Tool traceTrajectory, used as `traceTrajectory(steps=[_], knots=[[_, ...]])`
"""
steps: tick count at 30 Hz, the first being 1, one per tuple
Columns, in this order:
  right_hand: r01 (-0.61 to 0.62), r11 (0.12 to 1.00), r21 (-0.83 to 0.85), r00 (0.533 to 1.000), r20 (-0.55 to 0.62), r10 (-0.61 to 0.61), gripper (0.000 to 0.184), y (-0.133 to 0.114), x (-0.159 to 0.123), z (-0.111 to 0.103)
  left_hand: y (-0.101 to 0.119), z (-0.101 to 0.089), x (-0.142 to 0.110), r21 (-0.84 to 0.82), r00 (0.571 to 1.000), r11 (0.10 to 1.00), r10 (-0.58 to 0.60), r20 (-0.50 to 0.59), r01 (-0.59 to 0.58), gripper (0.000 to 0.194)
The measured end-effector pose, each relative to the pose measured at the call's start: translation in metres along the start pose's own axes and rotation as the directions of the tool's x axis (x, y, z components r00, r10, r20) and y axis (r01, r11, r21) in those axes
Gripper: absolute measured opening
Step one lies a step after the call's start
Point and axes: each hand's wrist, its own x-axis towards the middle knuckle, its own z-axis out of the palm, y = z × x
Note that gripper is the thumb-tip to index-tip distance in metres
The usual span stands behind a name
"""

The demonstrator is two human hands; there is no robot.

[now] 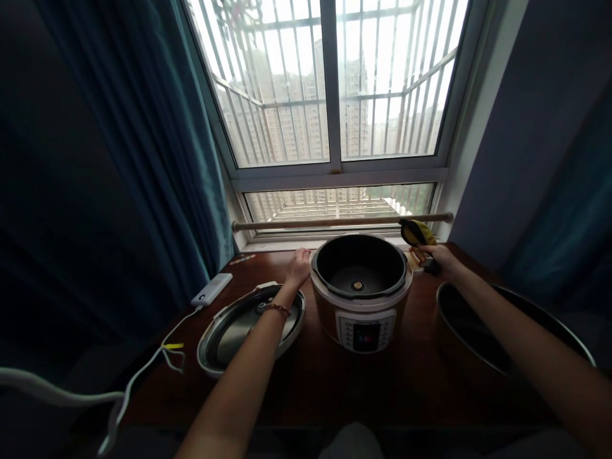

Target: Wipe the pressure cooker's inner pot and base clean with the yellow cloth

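An electric pressure cooker stands upright on the table, its lid off and a dark pot inside. A small round metal piece shows at the pot's bottom. My left hand is closed against the cooker's left side near the rim, its fingertips partly hidden. The detached lid lies underside up below my left forearm. To the right of the cooker, my right hand has its fingers closed among small orange and black items that I cannot make out. A yellow and black object is just above these fingers.
A large dark pot sits under my right forearm. At the left lie a white power bank and its white cable. A wooden rail crosses in front of the barred window. Blue curtains hang at the left.
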Motion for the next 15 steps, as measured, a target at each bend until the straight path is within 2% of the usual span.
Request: traceTrajectory(steps=[8, 15], knots=[[0.007, 1.0, 0.013, 1.0, -0.011, -0.007, 0.012, 0.003, -0.057, -0.006, 0.015, -0.026, -0.053, 0.037, 0.999, 0.999, 0.033, -0.003, -0.032, 0.032], [0.021, 1.0, 0.008, 0.999, -0.03, -0.021, 0.013, 0.009, -0.083, -0.01, 0.024, -0.043, -0.082, 0.077, 1.0, 0.997, 0.027, -0.015, -0.026, 0.033]])
